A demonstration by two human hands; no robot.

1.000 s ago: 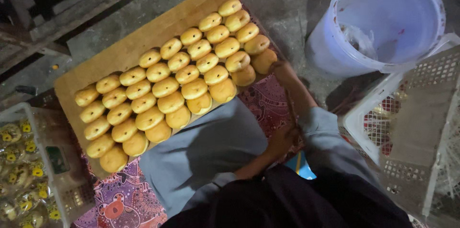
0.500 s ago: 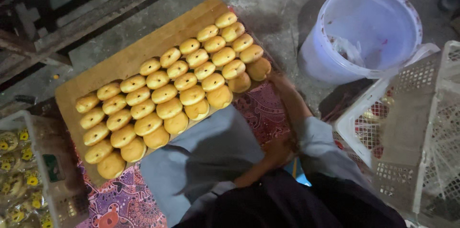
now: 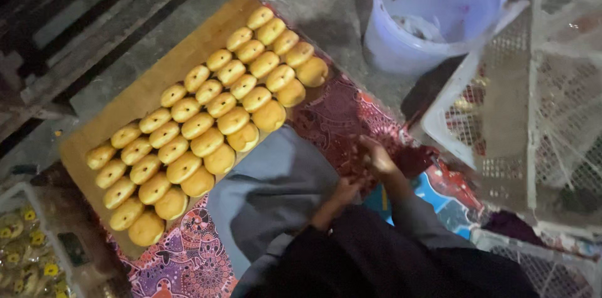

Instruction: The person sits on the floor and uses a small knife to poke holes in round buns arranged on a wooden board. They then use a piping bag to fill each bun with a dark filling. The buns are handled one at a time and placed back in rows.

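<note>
The bare grey concrete floor [image 3: 326, 3] is carrying everything here, with a patterned maroon and purple mat [image 3: 342, 116] spread over it where the person is sitting. Lying aslant on the floor is a long flat wooden board [image 3: 141, 94], placed just ahead of the knees so it is within easy reach; its far half is bare. On its near half, round golden-yellow buns [image 3: 207, 122] are sitting in close diagonal rows, touching one another, which is keeping the load compact. To the right, white plastic mesh crates [image 3: 533, 104] are standing on edge beside the mat, and beyond them a pale round plastic bucket [image 3: 433, 10] is standing upright with something crumpled inside. At the lower left, a clear tray of packets with yellow flowers [image 3: 25, 248] is lying near the board's end. A grey cloth [image 3: 276, 185] is draping over the lap. The left hand [image 3: 345, 194] and right hand [image 3: 376, 160] are meeting close together over the mat, just beside the board's near edge. They are possibly working something small between them; the dim blur is hiding each grip, so I cannot tell how far either is closed.
</note>
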